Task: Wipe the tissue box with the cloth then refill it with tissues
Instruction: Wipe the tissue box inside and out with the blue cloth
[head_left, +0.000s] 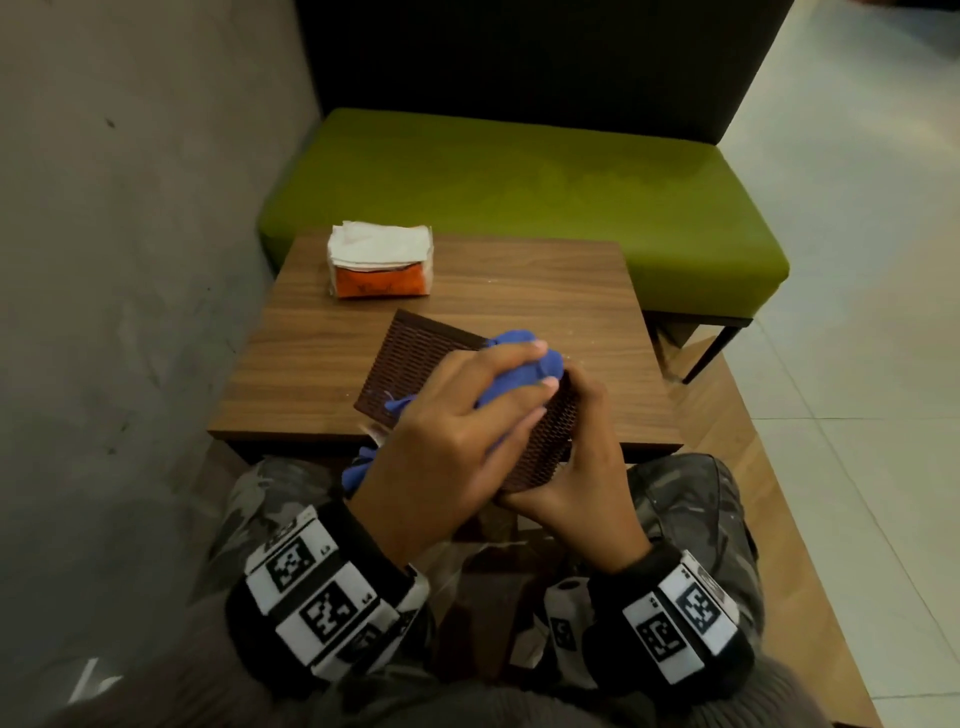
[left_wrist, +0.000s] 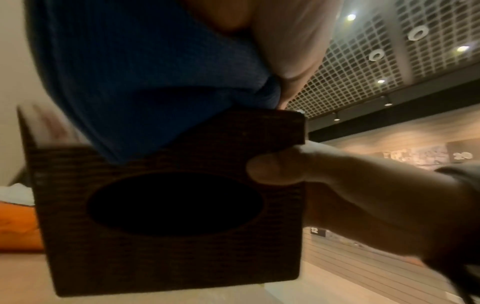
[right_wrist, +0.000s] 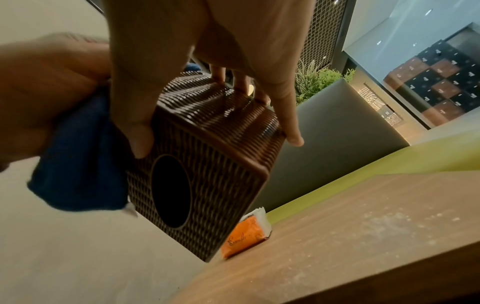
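Observation:
A brown woven tissue box (head_left: 545, 441) is held off the near table edge, its oval opening (right_wrist: 171, 191) dark and empty. My right hand (head_left: 587, 457) grips the box from the right, thumb on the opening face and fingers (right_wrist: 291, 123) along the far side. My left hand (head_left: 452, 431) grips a bunched blue cloth (head_left: 519, 374) and presses it against the box's upper side; the cloth (left_wrist: 142, 82) covers the box edge in the left wrist view. An orange pack of white tissues (head_left: 382, 260) lies at the table's far left.
A flat brown woven panel (head_left: 415, 358) lies on the wooden table (head_left: 545, 291) just beyond the box. A green bench (head_left: 519, 176) stands behind the table, a grey wall (head_left: 130, 260) to the left and a tiled floor (head_left: 857, 312) to the right.

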